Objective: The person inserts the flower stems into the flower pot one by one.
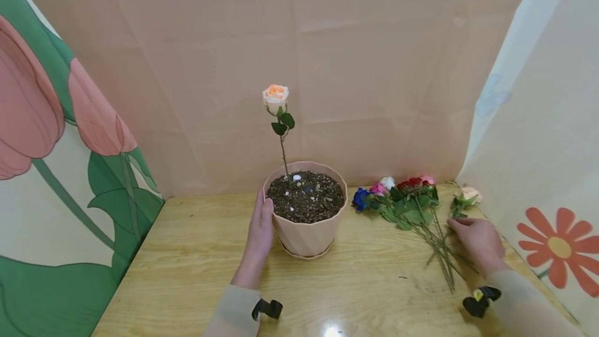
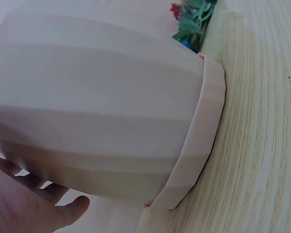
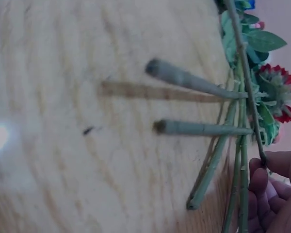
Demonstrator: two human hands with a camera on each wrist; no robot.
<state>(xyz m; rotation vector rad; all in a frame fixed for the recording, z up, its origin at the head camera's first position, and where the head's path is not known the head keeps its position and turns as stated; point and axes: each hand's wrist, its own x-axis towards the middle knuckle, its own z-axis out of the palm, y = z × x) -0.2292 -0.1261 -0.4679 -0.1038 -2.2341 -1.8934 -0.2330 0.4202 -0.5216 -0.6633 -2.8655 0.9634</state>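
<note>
A pink pot point(image 1: 306, 238) filled with dark soil stands on a matching saucer, with a peach rose point(image 1: 275, 99) upright at its back left. My left hand point(image 1: 261, 228) rests against the pot's left side; in the left wrist view the fingers of that hand point(image 2: 26, 204) lie along the pot wall point(image 2: 97, 82). At the right, my right hand point(image 1: 478, 242) is just below a pale peach rose point(image 1: 469, 195). The right wrist view has the right hand point(image 3: 276, 194) pinching a thin stem point(image 3: 252, 104) between thumb and finger; which flower it belongs to I cannot tell.
Beside the pot lies a pile of artificial flowers: blue point(image 1: 362, 199), red point(image 1: 409, 183), white point(image 1: 387, 182) and pink point(image 1: 378, 189). Their green stems point(image 1: 440, 248) cross toward the front of the wooden table point(image 1: 187, 269). Printed cloths point(image 1: 559, 247) stand at both sides.
</note>
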